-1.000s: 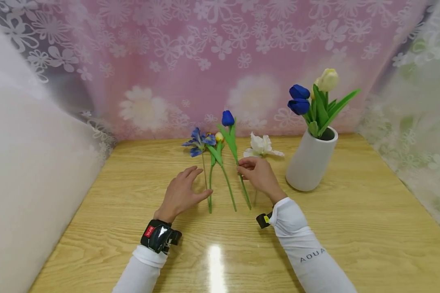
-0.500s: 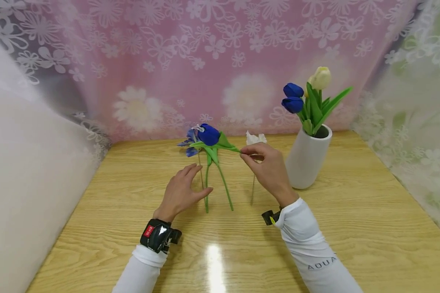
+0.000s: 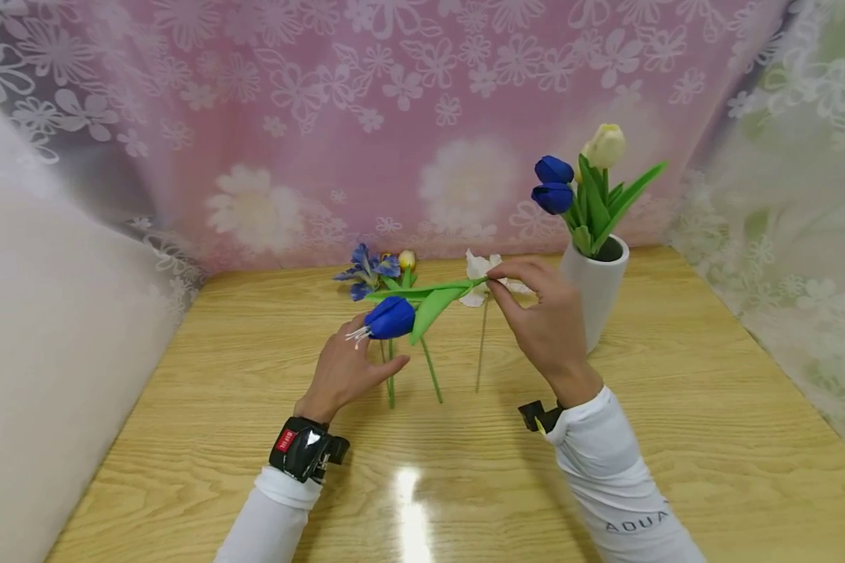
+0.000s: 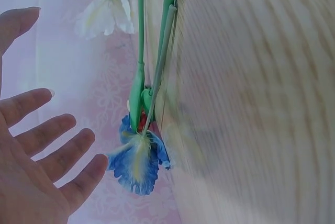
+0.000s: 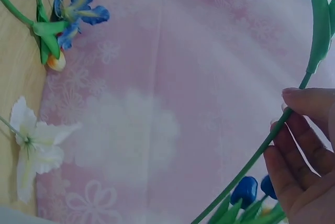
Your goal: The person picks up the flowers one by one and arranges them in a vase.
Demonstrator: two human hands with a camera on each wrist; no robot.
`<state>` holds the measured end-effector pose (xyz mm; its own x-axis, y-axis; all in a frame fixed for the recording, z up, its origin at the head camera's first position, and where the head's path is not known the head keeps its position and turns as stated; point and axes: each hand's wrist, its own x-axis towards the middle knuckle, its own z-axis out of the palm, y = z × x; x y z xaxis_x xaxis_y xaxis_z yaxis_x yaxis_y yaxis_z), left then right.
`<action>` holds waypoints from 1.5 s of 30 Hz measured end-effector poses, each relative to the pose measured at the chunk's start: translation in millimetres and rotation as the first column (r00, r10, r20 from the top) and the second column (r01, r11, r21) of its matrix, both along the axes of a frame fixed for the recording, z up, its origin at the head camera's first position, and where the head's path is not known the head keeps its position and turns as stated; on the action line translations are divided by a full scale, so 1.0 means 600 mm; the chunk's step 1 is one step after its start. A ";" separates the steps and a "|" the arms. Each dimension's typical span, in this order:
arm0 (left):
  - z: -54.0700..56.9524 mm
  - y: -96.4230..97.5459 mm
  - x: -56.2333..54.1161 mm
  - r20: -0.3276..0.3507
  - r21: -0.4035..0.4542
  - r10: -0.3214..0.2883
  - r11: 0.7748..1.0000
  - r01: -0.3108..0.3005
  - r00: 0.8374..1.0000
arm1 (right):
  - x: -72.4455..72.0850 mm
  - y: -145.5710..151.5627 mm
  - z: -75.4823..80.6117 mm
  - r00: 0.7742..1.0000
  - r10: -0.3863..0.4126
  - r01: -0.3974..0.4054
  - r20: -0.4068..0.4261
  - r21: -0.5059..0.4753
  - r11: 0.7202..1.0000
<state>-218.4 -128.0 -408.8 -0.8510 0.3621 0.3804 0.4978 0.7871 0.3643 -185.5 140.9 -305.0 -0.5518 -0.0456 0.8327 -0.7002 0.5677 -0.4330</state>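
My right hand pinches the green stem of a blue artificial tulip between thumb and fingers. The tulip lies almost level in the air, its bloom pointing left and overlapping my left hand in the head view. White threads stick out of the bloom's tip. In the left wrist view the left hand's fingers are spread and hold nothing. Close by on the table are a blue iris, a cream tulip and their stems. A white flower lies partly behind the right hand.
A white vase stands at the right behind my right hand, holding blue tulips and cream tulips. A pink floral cloth hangs behind the wooden table. Pale cloth sides border it left and right.
My right hand has lifted the blue tulip off the table, moved right and toward me, and tipped the bloom over to the left. The left hand has stayed nearly still.
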 end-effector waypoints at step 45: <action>0.000 0.032 -0.002 0.045 0.047 -0.068 0.997 0.066 0.997 | 0.019 0.089 0.041 0.975 -0.190 0.168 -0.115 -0.179 0.969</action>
